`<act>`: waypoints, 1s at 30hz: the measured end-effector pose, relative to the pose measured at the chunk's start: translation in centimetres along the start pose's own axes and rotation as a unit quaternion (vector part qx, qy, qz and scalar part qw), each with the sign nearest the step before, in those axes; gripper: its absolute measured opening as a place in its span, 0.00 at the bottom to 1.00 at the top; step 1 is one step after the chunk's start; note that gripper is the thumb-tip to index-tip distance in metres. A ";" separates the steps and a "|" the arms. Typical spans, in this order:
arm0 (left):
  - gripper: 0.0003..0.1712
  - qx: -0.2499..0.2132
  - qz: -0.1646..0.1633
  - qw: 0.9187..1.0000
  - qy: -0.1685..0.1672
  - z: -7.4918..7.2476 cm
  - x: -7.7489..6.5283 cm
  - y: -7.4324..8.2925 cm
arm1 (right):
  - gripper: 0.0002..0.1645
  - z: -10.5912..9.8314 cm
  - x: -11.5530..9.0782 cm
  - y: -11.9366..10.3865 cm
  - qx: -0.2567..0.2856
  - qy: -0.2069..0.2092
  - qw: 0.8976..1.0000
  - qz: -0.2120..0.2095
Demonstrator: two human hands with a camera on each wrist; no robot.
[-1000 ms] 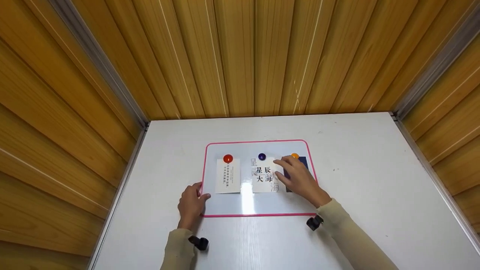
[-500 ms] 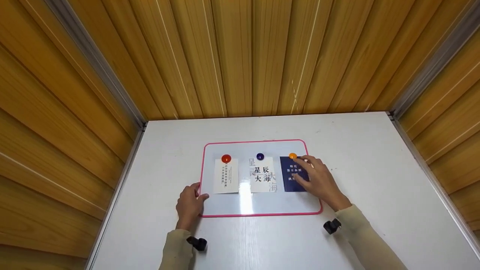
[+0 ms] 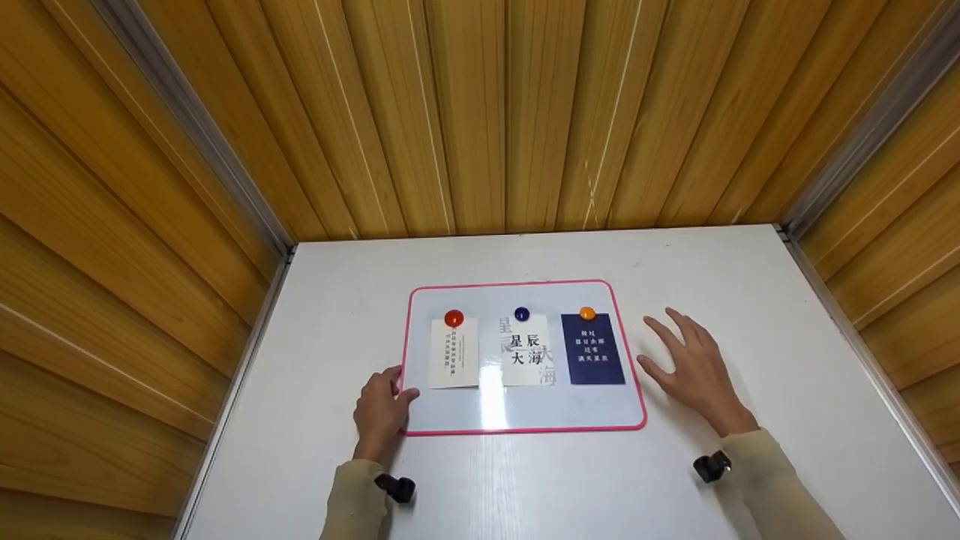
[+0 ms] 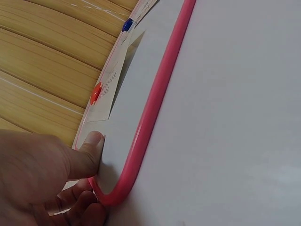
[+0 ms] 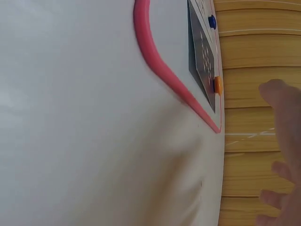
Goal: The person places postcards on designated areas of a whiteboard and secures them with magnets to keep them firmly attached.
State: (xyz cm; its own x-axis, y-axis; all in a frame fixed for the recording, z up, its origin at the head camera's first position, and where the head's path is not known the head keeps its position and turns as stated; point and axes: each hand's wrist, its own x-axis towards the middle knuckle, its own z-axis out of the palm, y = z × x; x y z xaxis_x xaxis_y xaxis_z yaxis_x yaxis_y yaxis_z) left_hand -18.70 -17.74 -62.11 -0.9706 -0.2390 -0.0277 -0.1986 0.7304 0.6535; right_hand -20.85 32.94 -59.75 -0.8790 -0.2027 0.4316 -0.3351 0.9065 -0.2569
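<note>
A small whiteboard (image 3: 525, 409) with a pink rim lies on the table. My left hand (image 3: 380, 412) grips its left edge, thumb on the face; in the left wrist view the other fingers (image 4: 70, 209) curl at the rim. A red magnet (image 3: 454, 319) sits on the top of the left white card (image 3: 454, 360), a dark blue magnet (image 3: 522, 314) on the middle white card (image 3: 525, 375), and an orange magnet (image 3: 587, 313) on the navy card (image 3: 596, 367). Right of the board, touching nothing, is my right hand (image 3: 697, 371) with spread fingers.
The white table (image 3: 480, 487) meets wood-look panel walls (image 3: 480, 112) at the back and both sides. Grey metal strips (image 3: 277, 225) run along the corners. A black wrist camera (image 3: 712, 466) sits at my right cuff, another black camera (image 3: 396, 487) at my left.
My right hand has moved right, from over the middle and navy cards to beside the board, uncovering the navy card. My left hand keeps its place on the left edge.
</note>
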 end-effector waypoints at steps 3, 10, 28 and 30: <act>0.33 0.002 -0.001 1.000 0.001 0.0 -0.2 0.0 | 0.44 -0.3 -0.5 0.6 -0.007 0.003 1.000 0.006; 0.33 -0.002 -0.006 1.000 0.003 -0.1 -0.5 -0.1 | 0.47 -0.8 -1.2 1.2 -0.021 0.000 0.999 0.028; 0.32 0.019 0.032 0.999 0.005 -0.7 -0.2 0.2 | 0.48 -1.5 -1.5 1.5 -0.014 -0.010 0.999 0.046; 0.32 0.037 0.066 0.996 0.039 -0.8 -0.2 0.1 | 0.48 -1.6 -1.5 1.4 -0.016 -0.011 0.999 0.045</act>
State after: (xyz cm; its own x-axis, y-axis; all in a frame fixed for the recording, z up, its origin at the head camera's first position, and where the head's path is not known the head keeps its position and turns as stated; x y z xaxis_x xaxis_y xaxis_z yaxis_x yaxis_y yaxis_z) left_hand -18.40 -18.13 -61.48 -0.9758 -0.1855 0.1159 -0.0827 0.8032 0.5899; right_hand -19.51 35.13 -59.39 -0.9121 -0.1275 0.3896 -0.2440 0.9325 -0.2662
